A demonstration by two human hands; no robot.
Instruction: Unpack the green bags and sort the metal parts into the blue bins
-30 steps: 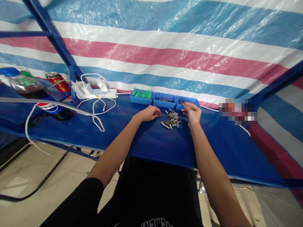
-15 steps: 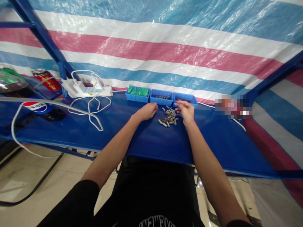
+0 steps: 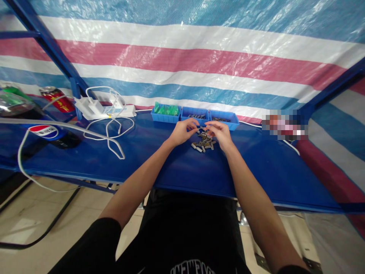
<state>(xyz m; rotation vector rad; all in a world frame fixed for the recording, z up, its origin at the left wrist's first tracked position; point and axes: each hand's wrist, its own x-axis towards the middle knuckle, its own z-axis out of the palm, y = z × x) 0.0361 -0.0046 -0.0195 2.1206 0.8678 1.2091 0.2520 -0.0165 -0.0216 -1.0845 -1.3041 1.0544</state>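
Work seemingly unfinished toward blue desk's (image 3: pixel 196 175) back edge: small silver-grey cylinders (image 3: pixel 207 147) loose, completed share unclear, left hand (image 3: pixel 182 131) and right hand (image 3: pixel 221 133) curled close together, grasp indiscernible.

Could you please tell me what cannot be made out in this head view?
Head view throughout:
Anything the left hand and right hand hold: too small, behind fingers.
Contents of the right blue bin: too small.
Cola bottle: top cut off by the left edge.
Far-right object: pixelated.
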